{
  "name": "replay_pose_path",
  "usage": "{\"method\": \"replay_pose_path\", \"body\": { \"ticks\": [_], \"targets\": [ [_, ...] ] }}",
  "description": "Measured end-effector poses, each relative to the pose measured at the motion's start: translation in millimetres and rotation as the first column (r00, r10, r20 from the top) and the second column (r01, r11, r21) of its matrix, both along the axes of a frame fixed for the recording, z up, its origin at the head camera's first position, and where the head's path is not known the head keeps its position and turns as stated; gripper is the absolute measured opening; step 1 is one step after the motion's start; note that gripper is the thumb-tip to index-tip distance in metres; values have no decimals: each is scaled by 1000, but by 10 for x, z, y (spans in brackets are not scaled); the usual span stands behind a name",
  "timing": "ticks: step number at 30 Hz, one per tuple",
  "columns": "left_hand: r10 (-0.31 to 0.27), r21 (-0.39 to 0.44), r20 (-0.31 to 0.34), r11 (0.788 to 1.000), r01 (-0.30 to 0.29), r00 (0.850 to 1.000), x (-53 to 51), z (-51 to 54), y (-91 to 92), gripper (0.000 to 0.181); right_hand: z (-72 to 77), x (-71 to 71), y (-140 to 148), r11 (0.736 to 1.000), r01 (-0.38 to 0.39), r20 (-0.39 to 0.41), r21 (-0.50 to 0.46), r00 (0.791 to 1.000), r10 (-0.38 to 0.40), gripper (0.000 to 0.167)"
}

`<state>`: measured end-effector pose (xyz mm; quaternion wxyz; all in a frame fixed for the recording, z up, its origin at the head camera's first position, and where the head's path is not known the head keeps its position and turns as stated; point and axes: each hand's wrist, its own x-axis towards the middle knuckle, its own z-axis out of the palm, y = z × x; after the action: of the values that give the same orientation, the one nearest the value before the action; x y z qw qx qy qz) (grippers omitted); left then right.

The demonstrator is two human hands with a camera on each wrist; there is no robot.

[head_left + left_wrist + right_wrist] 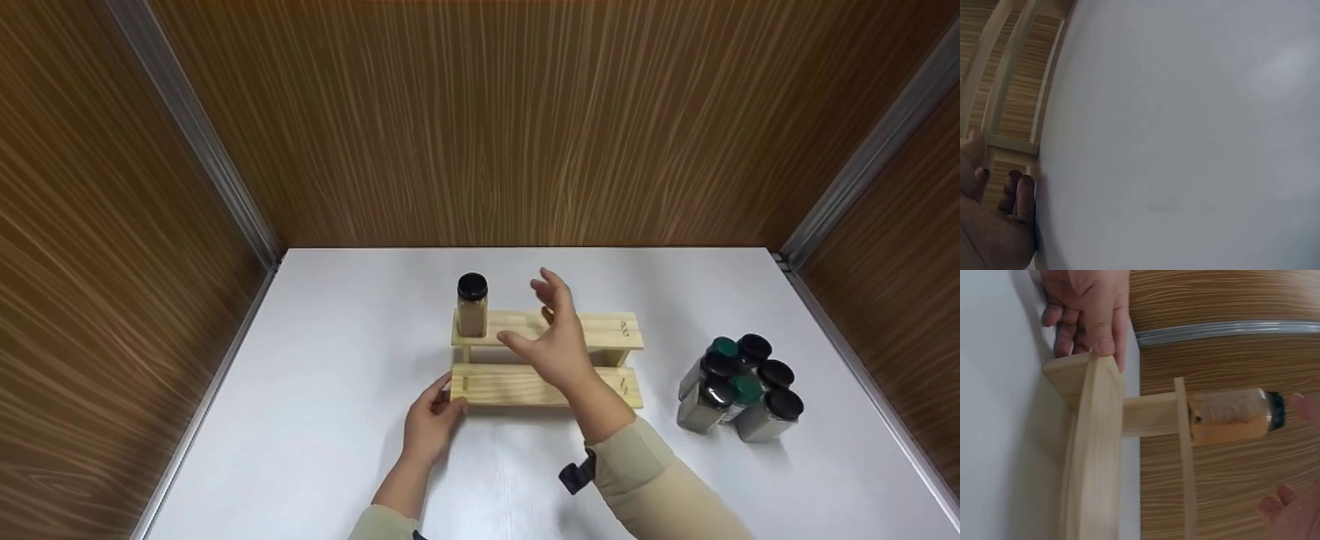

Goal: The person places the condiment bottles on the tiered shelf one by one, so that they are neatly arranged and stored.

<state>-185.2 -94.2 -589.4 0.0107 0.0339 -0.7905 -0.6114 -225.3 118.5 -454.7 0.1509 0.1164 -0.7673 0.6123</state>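
Note:
A two-tier rack of pale wood (pixel 510 384) stands on the white table. One jar with a black cap (pixel 472 306) is upright at the left end of its upper, rear tier; the right wrist view shows the same jar (pixel 1230 415) with tan contents. My left hand (pixel 430 427) grips the left end of the lower tier, thumb at the front edge, as the right wrist view also shows for this hand (pixel 1092 304). Above the rack, right of the jar, my right hand (pixel 559 345) has its fingers spread and holds nothing.
Several jars with black and green caps (pixel 784 405) stand close together on the table (pixel 315 450) to the right of the rack. Wood-grain panels (pixel 480 135) with metal edge strips enclose the back and both sides.

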Motion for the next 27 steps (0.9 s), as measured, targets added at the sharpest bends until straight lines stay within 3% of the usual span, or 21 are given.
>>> {"method": "replay_pose_path", "body": {
  "ticks": [6, 12, 19, 23, 27],
  "targets": [
    [1, 18, 27, 1000, -2, 1000, -13, -31, 2, 56, 72, 127, 336, 991, 129, -101, 30, 987, -125, 105],
    [-1, 29, 33, 1000, 0, 999, -14, -28, -17, 56, 76, 210, 669, 958, 284, -135, 24, 951, -279, 105],
    [-4, 37, 29, 999, 3, 1000, -34, -27, 10, 57, 65, 336, 984, 894, 445, -173, 50, 886, -431, 104],
    [-5, 41, 35, 999, 3, 999, -40, -24, 25, 56, -46, 431, 1192, 843, 531, -176, 87, 841, -511, 102],
    [-13, 49, 30, 999, 11, 999, -46, -25, 23, 57, -181, 544, 1381, 804, 582, -138, 122, 812, -567, 101]
  ]
}}
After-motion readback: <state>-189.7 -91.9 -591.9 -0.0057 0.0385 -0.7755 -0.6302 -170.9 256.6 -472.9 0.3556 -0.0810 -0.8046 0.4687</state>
